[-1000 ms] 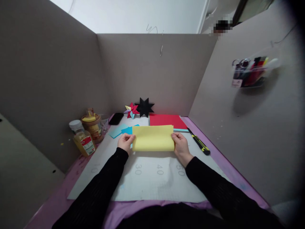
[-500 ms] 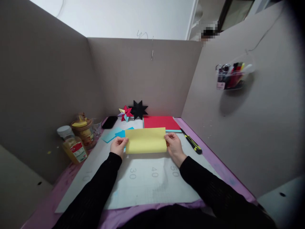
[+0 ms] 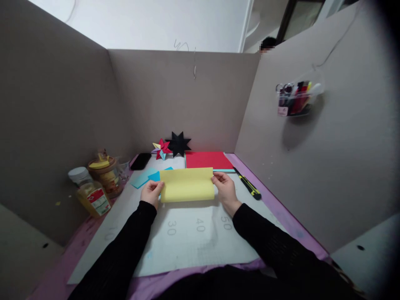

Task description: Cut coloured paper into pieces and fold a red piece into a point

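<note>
A sheet of yellow paper [image 3: 186, 185] is stretched between my hands above the white mat [image 3: 184, 250], its lower part curving over. My left hand [image 3: 151, 193] pinches its left edge between thumb and fingers. At the right edge, my right hand [image 3: 225, 189] grips it the same way. Blue paper pieces [image 3: 145, 178] lie just beyond my left hand, partly behind the yellow sheet. Red paper [image 3: 208, 160] rests behind it on a light blue sheet. A black and yellow utility knife [image 3: 250, 186] lies to the right of my right hand.
At the left wall stand a bottle with a white cap [image 3: 92, 193] and a lidded jar [image 3: 106, 173]. A phone [image 3: 141, 161], a multicoloured paper star [image 3: 161, 149] and a black star [image 3: 178, 143] sit at the back. A clear holder [image 3: 298, 100] hangs on the right wall.
The view has shifted slightly, so most things appear a little further left. Both hands keep hold of the yellow paper, with hardly any change in its pose.
</note>
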{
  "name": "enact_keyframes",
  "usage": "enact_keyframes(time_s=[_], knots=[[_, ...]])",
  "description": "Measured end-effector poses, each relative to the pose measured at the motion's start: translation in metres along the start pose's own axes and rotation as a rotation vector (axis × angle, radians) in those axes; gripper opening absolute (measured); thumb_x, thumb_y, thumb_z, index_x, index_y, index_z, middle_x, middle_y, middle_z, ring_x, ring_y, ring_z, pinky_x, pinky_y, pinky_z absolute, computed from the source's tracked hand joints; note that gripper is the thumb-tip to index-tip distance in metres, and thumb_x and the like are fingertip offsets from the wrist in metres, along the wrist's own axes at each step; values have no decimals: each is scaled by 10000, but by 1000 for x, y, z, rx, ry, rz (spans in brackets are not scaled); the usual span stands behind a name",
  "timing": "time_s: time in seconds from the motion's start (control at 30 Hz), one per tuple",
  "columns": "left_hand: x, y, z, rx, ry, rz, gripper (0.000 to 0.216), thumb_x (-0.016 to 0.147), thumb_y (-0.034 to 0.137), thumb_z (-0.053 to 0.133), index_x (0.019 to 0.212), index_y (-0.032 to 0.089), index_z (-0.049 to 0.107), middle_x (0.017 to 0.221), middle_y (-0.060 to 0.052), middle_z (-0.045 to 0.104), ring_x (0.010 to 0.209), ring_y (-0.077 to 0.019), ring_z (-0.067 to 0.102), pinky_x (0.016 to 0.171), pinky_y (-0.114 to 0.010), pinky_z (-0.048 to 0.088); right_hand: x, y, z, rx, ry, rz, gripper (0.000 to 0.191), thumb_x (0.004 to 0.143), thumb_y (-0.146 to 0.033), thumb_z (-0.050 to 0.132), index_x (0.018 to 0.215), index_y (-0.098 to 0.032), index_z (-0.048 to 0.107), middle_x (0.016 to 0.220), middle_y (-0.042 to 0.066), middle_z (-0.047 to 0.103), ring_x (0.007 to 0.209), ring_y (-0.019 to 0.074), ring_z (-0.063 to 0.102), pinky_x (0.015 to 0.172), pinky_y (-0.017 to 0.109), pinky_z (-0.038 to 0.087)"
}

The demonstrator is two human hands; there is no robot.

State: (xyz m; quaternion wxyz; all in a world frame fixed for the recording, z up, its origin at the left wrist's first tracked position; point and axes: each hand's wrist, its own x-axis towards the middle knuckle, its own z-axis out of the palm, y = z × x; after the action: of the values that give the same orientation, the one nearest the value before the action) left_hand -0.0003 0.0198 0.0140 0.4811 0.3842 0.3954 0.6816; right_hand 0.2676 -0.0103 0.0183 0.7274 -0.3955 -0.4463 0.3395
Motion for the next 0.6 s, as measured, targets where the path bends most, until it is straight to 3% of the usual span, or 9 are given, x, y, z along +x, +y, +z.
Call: enact_keyframes(time_s=[0.37,0.6], knots=[[-2,1,2,27,0,-21,404,477,351,792,616,171,457,598,21,613,503,-92,545,496,-206,410,0,-3,-2,-65,7,-6,262,660,-318,688,883,-201,615,773,18,637,733,154,580,735,326,465],[-2,-3,0,59,-39,44,345,520,343,781,602,168,495,614,9,625,546,-106,563,555,-232,446,5,2,-6,-70,31,-6,274,657,-325,692,882,-191,615,786,20,635,722,145,573,732,321,460]])
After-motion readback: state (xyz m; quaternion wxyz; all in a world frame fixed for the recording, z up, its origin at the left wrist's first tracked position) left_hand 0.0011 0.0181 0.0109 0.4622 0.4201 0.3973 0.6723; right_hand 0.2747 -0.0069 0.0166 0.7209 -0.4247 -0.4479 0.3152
